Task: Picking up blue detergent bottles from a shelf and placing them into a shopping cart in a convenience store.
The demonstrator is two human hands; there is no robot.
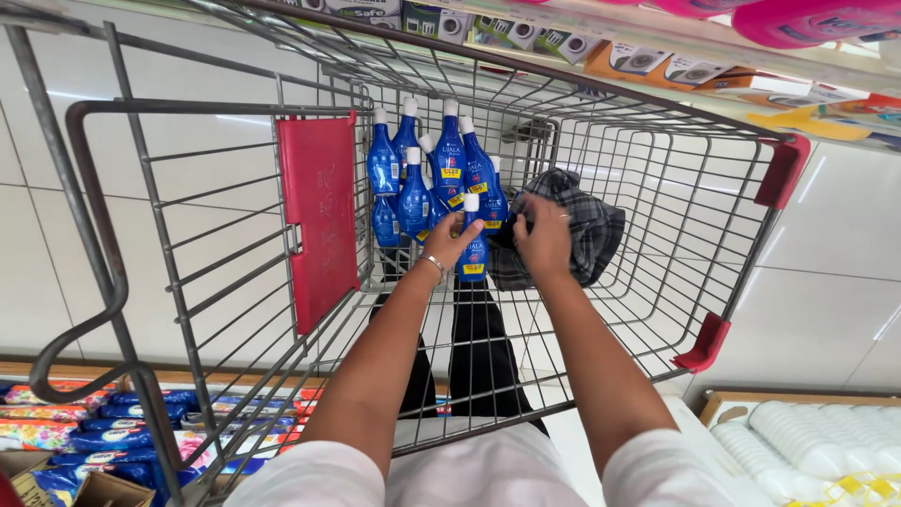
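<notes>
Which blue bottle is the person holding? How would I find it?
Look inside the wire cart, at the cluster of blue bottles beside its red flap. The held bottle stands at the cluster's near edge, next to a plaid cloth. It alone has the left hand wrapped around it.

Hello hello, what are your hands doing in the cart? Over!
Left hand gripping a blue bottle. Right hand on the plaid cloth. More bottles crowd behind.
</notes>
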